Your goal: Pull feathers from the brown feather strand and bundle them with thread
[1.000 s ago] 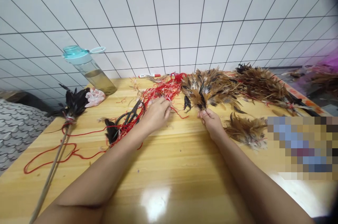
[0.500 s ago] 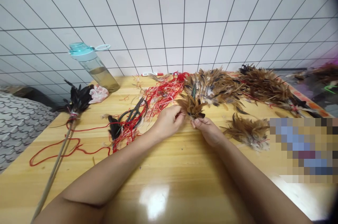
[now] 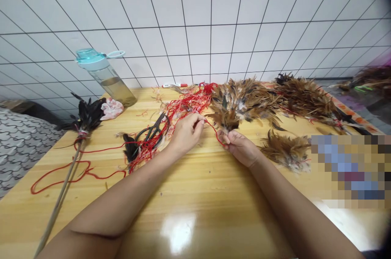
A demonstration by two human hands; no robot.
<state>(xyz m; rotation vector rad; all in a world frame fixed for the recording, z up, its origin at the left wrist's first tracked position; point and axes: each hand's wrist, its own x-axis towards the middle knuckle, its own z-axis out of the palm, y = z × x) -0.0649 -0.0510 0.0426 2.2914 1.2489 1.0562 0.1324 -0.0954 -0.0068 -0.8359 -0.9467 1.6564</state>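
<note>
My left hand [image 3: 187,130] pinches one end of a red string [image 3: 212,127] beside the heap of red strings. The string runs across to my right hand [image 3: 242,148], whose fingers are closed on the base of a small bunch of brown feathers [image 3: 227,118]. Its feather tips point up and away from me. Behind the bunch lies a large pile of brown feathers [image 3: 247,98]. A smaller feather bunch [image 3: 287,149] rests on the table right of my right hand. Dark-handled scissors [image 3: 152,132] lie partly under red string, left of my left hand.
On the left lies a stick [image 3: 59,206] with black feathers [image 3: 88,112] tied at its end. A water bottle [image 3: 113,84] stands by the tiled wall near a pink-white scrunchie [image 3: 111,109]. A feather duster [image 3: 311,102] lies back right. A marker [image 3: 174,86] is at the back.
My left hand has moved slightly left, away from the feather bunch, and a red string now stretches between the two hands. My right hand still holds the bunch.
</note>
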